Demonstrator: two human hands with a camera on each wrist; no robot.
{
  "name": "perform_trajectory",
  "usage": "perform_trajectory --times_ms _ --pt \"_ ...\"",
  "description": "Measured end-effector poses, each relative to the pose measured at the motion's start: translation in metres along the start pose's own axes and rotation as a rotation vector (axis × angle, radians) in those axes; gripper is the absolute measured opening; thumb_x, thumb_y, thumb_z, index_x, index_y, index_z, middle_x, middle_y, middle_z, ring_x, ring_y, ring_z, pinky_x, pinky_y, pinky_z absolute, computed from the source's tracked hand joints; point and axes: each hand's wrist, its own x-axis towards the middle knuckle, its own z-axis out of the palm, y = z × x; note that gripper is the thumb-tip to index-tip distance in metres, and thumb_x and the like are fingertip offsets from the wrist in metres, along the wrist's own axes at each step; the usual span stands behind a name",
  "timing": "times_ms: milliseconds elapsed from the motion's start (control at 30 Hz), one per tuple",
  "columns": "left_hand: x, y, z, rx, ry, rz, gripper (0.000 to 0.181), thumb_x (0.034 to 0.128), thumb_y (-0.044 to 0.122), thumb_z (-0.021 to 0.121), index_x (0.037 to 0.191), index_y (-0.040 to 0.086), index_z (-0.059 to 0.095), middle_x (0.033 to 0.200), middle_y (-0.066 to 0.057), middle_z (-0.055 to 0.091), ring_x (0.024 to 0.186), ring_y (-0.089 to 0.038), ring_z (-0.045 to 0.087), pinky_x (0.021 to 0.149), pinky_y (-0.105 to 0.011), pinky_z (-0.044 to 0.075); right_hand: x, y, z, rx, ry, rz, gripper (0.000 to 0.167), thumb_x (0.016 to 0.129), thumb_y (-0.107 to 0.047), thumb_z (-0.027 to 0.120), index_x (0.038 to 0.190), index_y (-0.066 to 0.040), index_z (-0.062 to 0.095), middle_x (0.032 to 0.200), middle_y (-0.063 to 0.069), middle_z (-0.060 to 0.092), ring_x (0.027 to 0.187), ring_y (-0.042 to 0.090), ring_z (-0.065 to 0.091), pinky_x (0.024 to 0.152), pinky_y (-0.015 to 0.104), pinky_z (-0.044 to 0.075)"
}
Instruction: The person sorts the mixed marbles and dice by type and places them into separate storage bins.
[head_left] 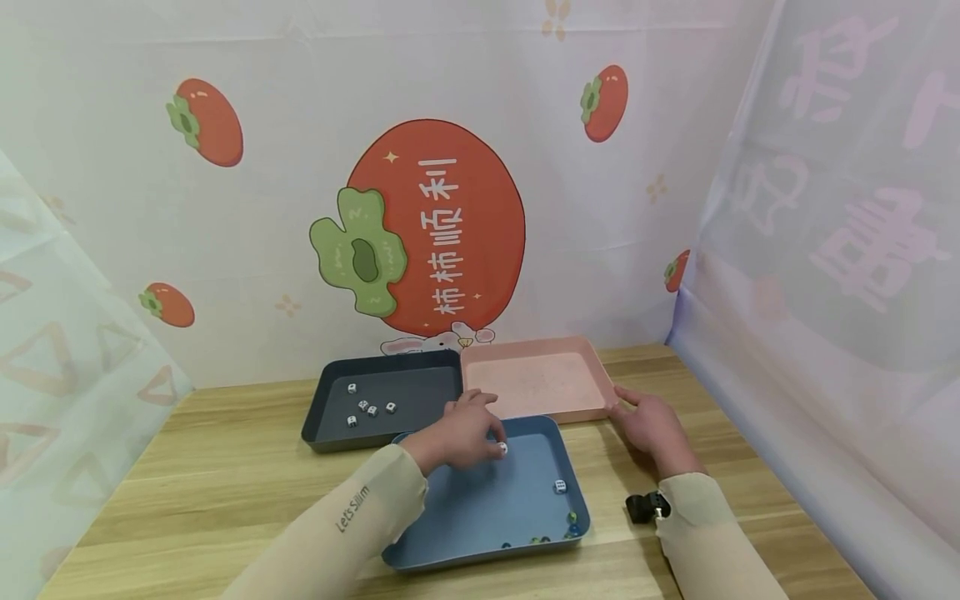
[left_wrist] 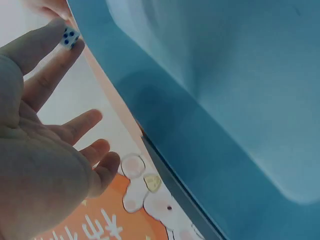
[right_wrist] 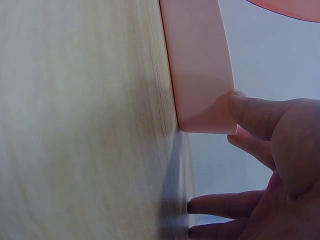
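My left hand (head_left: 467, 433) is over the blue tray (head_left: 480, 508), pinching a white die (left_wrist: 69, 38) between thumb and index finger. Its other fingers are spread apart in the left wrist view. Another die (head_left: 560, 487) lies by the blue tray's right side, and several glass marbles (head_left: 573, 530) are along its near edge and right corner. At the near right corner of the pink tray (head_left: 536, 387), my right hand (head_left: 651, 425) grips the rim with thumb and index finger. The remaining fingers of that hand extend toward the tabletop in the right wrist view.
A dark grey tray (head_left: 420, 387) with several white dice (head_left: 372, 411) stands left of the pink tray, behind the blue one. A small black object (head_left: 647, 507) is at my right sleeve. Behind the wooden table (head_left: 187, 500) hangs a printed cloth (head_left: 285, 208).
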Motion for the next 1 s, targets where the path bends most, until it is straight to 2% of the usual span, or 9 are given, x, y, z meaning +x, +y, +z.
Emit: perform_trajectory --times_ms 100,233,367,533,700,1000 --pt "-0.001 -0.007 -0.007 -0.004 0.027 -0.032 0.006 0.0903 0.030 0.075 0.085 0.028 0.076 0.154 -0.010 0.038 0.145 -0.036 0.017 0.110 -0.060 0.020 0.000 0.000 0.001 -0.001 0.006 -0.004 0.054 0.103 -0.036 0.052 0.149 -0.008 0.045 0.141 0.033 0.044 0.127 0.054 0.042 0.101 0.062 0.035" --pt "-0.001 -0.022 -0.017 0.034 0.066 -0.072 0.006 0.0908 0.029 0.075 0.089 0.025 0.078 0.154 -0.012 0.037 0.145 -0.038 0.016 0.110 -0.062 0.019 0.000 0.001 0.001 0.000 0.001 -0.003 0.056 0.103 -0.038 0.052 0.149 -0.008 0.044 0.141 0.034 0.044 0.127 0.054 0.041 0.101 0.063 0.035" --pt "-0.002 -0.044 -0.024 0.102 0.136 -0.108 0.010 0.0913 0.030 0.074 0.095 0.022 0.079 0.154 -0.013 0.038 0.146 -0.039 0.015 0.110 -0.062 0.018 0.000 0.000 0.000 0.005 -0.003 0.002 0.056 0.103 -0.038 0.051 0.150 -0.008 0.044 0.142 0.034 0.043 0.128 0.055 0.040 0.101 0.063 0.034" --pt "-0.003 -0.077 -0.033 0.167 0.224 -0.161 0.011 0.0913 0.028 0.074 0.098 0.020 0.079 0.152 -0.016 0.040 0.145 -0.039 0.017 0.107 -0.061 0.022 -0.001 0.001 0.000 -0.005 0.006 -0.009 0.055 0.103 -0.035 0.052 0.149 -0.007 0.044 0.139 0.034 0.045 0.127 0.053 0.042 0.102 0.062 0.034" --pt "-0.007 -0.100 -0.041 0.156 0.234 -0.208 0.012 0.0927 0.024 0.072 0.099 0.017 0.078 0.153 -0.018 0.038 0.145 -0.038 0.015 0.103 -0.061 0.025 -0.001 0.001 0.001 -0.011 0.017 -0.022 0.053 0.103 -0.034 0.052 0.149 -0.008 0.045 0.136 0.034 0.049 0.126 0.053 0.044 0.102 0.062 0.035" --pt "-0.010 -0.114 -0.045 0.210 0.242 -0.228 0.012 0.0934 0.024 0.072 0.101 0.017 0.077 0.150 -0.022 0.039 0.141 -0.044 0.020 0.100 -0.062 0.025 -0.001 0.002 0.001 -0.002 0.017 -0.025 0.053 0.103 -0.035 0.051 0.148 -0.006 0.046 0.136 0.034 0.049 0.126 0.053 0.044 0.101 0.062 0.035"
